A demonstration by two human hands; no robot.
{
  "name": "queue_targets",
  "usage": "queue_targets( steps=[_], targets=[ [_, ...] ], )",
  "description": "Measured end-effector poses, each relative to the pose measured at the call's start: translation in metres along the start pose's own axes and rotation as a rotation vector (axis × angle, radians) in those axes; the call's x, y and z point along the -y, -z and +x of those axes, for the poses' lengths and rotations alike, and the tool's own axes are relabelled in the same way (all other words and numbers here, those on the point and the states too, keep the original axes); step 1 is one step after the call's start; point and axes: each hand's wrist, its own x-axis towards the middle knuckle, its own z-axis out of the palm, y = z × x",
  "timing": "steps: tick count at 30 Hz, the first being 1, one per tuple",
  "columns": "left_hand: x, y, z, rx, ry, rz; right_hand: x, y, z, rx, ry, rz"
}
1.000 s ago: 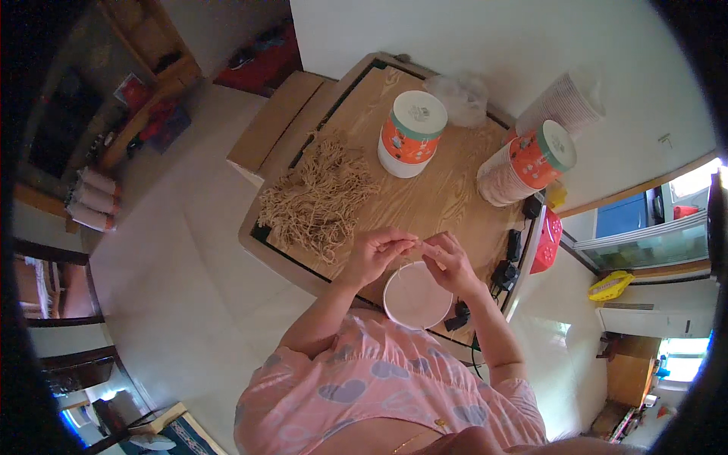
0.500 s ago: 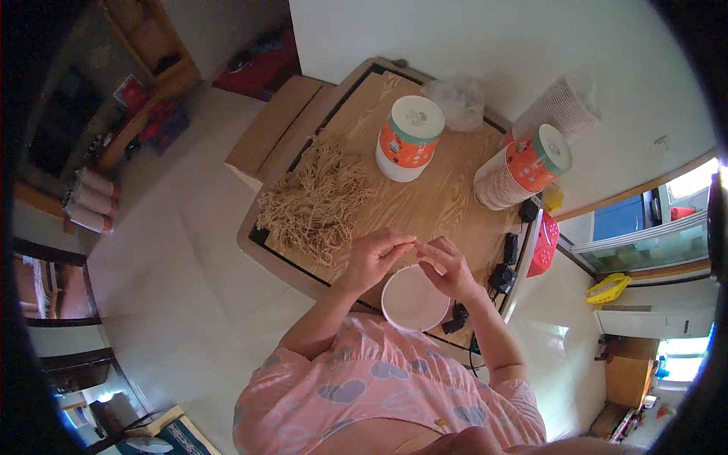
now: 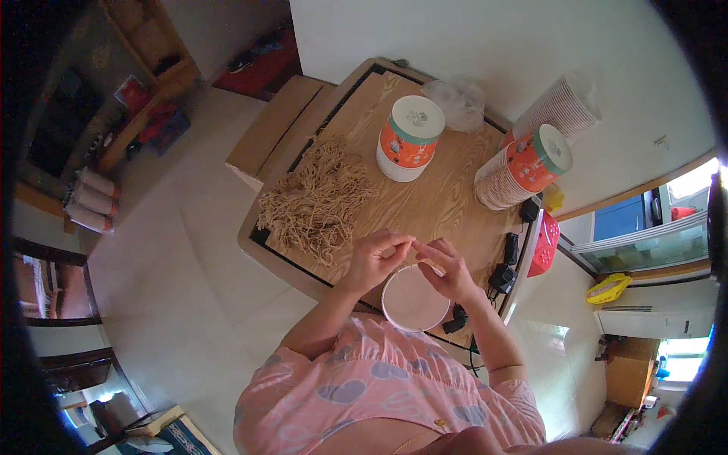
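Observation:
Over the table's near edge, my left hand (image 3: 374,262) and my right hand (image 3: 450,274) come together at the fingertips. Both are pinched, and whatever sits between the fingers is too small to name. Just below them, close to my body, a round white paper tub (image 3: 415,300) stands with its open mouth up. It is partly covered by my right hand. To the left of my hands lies a tangled heap of tan twine (image 3: 318,199). Beyond, a short stack of orange and white paper tubs (image 3: 409,144) rests upside down.
A taller stack of tubs (image 3: 523,168) stands at right, with more nested tubs (image 3: 559,110) behind it. A clear plastic bag (image 3: 457,105) lies at the back. Black adapters (image 3: 502,277) with cables line the right table edge, beside a red plastic item (image 3: 544,244).
Both hands stay in nearly the same place with only a slight shift of the fingertips. The tubs and the twine have not moved.

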Motion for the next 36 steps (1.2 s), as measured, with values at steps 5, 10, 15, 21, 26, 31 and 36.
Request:
queue_targets(
  steps=[5,10,15,21,26,31,36],
  targets=[
    [0.006,-0.002,-0.007,0.004,0.179,-0.17,0.001,-0.001,-0.001,0.02,0.006,-0.023],
    [0.002,-0.002,-0.005,0.009,0.188,-0.19,-0.001,0.0,-0.001,-0.011,-0.019,-0.011],
    [0.008,-0.003,-0.006,0.013,0.109,-0.073,0.001,0.0,0.001,0.006,-0.03,-0.027],
    [0.008,-0.006,-0.007,-0.034,0.243,-0.23,0.004,-0.001,0.002,0.01,-0.032,-0.041],
    [0.015,-0.004,-0.006,-0.048,0.472,-0.564,0.013,0.002,0.009,0.071,0.02,-0.409],
    [0.016,-0.006,-0.006,-0.03,0.423,-0.689,0.002,-0.003,0.004,0.125,0.023,-0.547],
    [0.022,-0.001,-0.004,0.001,0.394,-0.582,-0.003,-0.006,0.002,0.118,0.056,-0.431]
  ],
)
